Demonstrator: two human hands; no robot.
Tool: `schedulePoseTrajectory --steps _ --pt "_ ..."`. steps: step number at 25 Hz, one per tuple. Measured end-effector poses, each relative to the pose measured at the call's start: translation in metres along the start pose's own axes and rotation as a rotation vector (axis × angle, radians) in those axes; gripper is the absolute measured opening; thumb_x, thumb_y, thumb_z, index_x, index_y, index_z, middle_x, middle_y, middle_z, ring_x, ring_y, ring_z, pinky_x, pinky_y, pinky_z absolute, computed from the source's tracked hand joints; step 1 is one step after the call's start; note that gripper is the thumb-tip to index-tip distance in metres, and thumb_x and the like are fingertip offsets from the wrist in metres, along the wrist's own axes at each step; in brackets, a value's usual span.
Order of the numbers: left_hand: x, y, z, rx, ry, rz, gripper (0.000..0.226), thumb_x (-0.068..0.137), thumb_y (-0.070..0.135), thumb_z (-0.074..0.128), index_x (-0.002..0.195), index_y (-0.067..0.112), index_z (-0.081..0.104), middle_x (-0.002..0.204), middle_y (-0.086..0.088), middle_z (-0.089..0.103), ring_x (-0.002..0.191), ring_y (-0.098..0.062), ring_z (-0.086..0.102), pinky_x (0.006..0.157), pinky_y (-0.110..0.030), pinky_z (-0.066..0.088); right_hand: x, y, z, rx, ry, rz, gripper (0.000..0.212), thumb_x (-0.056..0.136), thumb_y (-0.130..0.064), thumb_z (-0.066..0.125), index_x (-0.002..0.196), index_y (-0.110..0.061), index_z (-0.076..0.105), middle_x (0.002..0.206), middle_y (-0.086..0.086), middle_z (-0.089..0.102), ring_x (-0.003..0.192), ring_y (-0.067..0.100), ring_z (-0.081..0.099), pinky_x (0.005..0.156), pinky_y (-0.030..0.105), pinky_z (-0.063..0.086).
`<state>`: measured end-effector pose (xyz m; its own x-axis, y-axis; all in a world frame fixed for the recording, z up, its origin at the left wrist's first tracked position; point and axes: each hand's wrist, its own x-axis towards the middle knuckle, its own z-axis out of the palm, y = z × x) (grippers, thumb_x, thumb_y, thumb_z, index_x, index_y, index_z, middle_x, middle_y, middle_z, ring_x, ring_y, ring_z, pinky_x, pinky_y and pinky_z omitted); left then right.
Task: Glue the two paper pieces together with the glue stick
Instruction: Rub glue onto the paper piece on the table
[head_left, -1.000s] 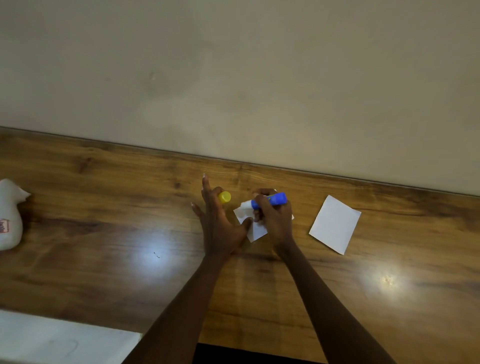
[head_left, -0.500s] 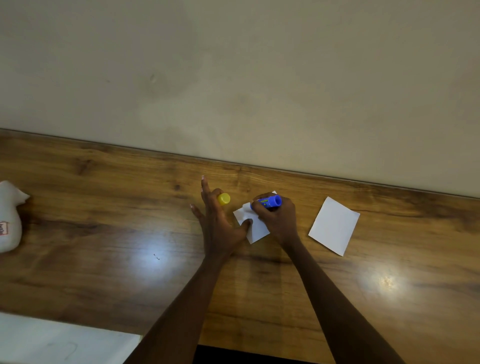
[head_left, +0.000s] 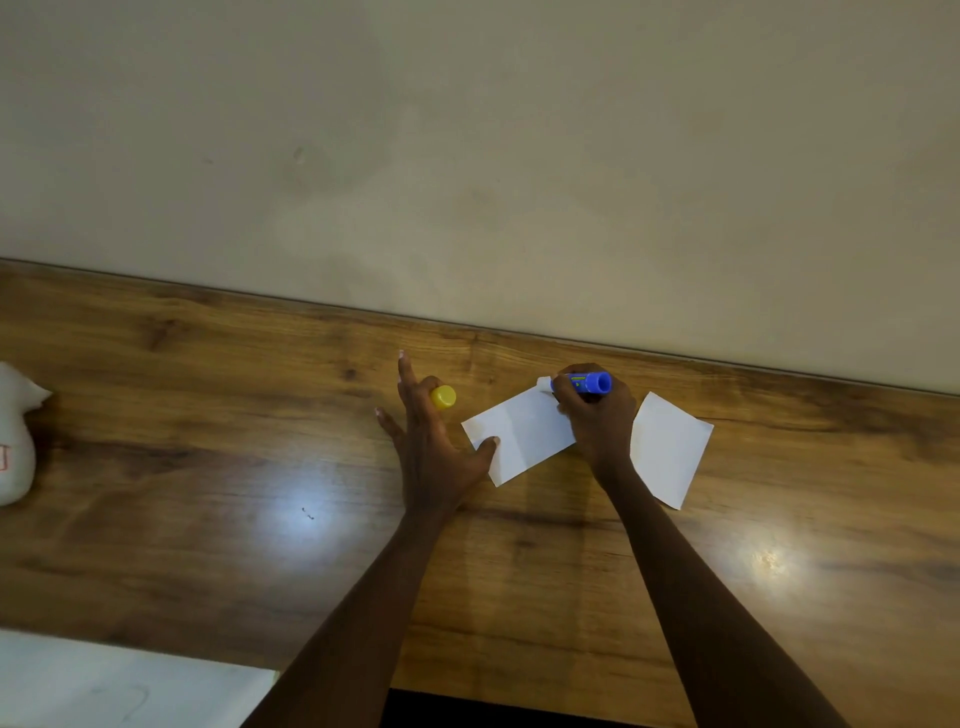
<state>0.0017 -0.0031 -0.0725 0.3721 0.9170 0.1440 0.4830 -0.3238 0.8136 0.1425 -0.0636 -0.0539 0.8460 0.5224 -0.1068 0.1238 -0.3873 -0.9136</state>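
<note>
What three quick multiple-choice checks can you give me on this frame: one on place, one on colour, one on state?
1. Where is the spare paper?
A. far left
B. just right of the right hand
C. by the near edge

2. What colour is the cap by the left hand?
A. yellow
B. red
C. green

3. What is the right hand doing?
A. lying flat
B. hanging idle
C. gripping the glue stick

Answers:
1. B: it lies flat beside that hand.
2. A: the cap shows bright yellow.
3. C: its fingers curl round the blue stick, whose tip is at the far corner of the held paper.
</note>
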Motion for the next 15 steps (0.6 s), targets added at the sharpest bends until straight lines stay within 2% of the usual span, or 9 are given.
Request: schedulePoseTrajectory --steps 3,4,5,6,8,11,13,15 --pt "-0.001 0.003 0.000 0.006 -0.011 0.008 0.109 0.054 0.036 0.069 0.123 0.049 -0.014 0.146 -0.019 0.029 0.131 -0.029 0.034 0.107 -0.046 -0.012 -0.022 -0.007 -0.009 0.060 0.116 -0.029 0.035 0.084 -0.020 0.058 0.116 -0.008 0.053 0.099 0.006 0.062 0.084 0.019 0.057 0.072 0.014 0.044" --pt "-0.001 0.003 0.000 0.006 -0.008 0.009 0.109 0.054 0.036 0.069 0.122 0.050 -0.014 0.146 -0.019 0.030 0.131 -0.029 0.034 0.107 -0.046 -0.012 -0.031 -0.006 -0.010 -0.040 0.151 -0.028 0.036 0.084 -0.018 0.058 0.119 -0.011 0.050 0.100 0.007 0.062 0.088 0.021 0.058 0.080 0.021 0.047" --pt "-0.001 0.003 0.001 0.010 -0.006 0.009 0.109 0.054 0.036 0.070 0.125 0.048 -0.012 0.146 -0.018 0.030 0.130 -0.029 0.035 0.107 -0.047 -0.012 -0.038 -0.003 -0.008 -0.214 0.151 0.000 0.038 0.084 -0.017 0.058 0.120 -0.013 0.047 0.105 0.010 0.062 0.097 0.026 0.058 0.092 0.034 0.044" --pt "0.000 0.002 0.001 0.017 -0.005 0.009 0.109 0.054 0.035 0.070 0.128 0.045 -0.009 0.145 -0.017 0.030 0.130 -0.029 0.035 0.107 -0.048 -0.011 -0.045 0.002 -0.005 -0.392 0.112 0.045 0.040 0.083 -0.018 0.059 0.121 -0.016 0.045 0.114 0.012 0.059 0.108 0.028 0.053 0.102 0.045 0.034" --pt "-0.002 0.003 0.002 0.026 0.000 0.007 0.109 0.055 0.032 0.074 0.131 0.039 -0.004 0.144 -0.015 0.033 0.130 -0.030 0.036 0.108 -0.049 -0.011 -0.053 0.006 0.005 -0.546 0.000 0.081 0.047 0.082 -0.028 0.060 0.124 -0.019 0.041 0.128 0.011 0.051 0.122 0.027 0.042 0.107 0.052 0.021" --pt "-0.003 0.004 0.003 0.027 0.003 -0.010 0.108 0.056 0.034 0.073 0.131 0.038 -0.004 0.139 -0.015 0.040 0.128 -0.031 0.039 0.109 -0.048 -0.011 -0.054 -0.003 0.012 -0.277 -0.017 0.059 0.059 0.073 -0.029 0.071 0.122 -0.016 0.041 0.124 0.011 0.052 0.114 0.026 0.046 0.101 0.044 0.033" --pt "-0.004 0.007 0.003 0.022 0.001 -0.005 0.107 0.055 0.036 0.069 0.132 0.036 -0.005 0.139 -0.015 0.041 0.127 -0.031 0.041 0.108 -0.048 -0.011 -0.052 -0.006 0.009 -0.016 0.045 0.103 0.073 0.065 -0.019 0.077 0.126 -0.013 0.036 0.125 0.012 0.050 0.110 0.024 0.048 0.096 0.038 0.040" --pt "-0.005 0.007 0.003 0.025 -0.001 0.003 0.107 0.055 0.037 0.069 0.132 0.035 -0.004 0.138 -0.015 0.041 0.127 -0.031 0.040 0.108 -0.048 -0.012 -0.052 -0.007 0.003 0.209 0.164 0.194 0.084 0.062 -0.008 0.078 0.129 -0.015 0.029 0.131 0.014 0.043 0.115 0.025 0.045 0.098 0.039 0.043"
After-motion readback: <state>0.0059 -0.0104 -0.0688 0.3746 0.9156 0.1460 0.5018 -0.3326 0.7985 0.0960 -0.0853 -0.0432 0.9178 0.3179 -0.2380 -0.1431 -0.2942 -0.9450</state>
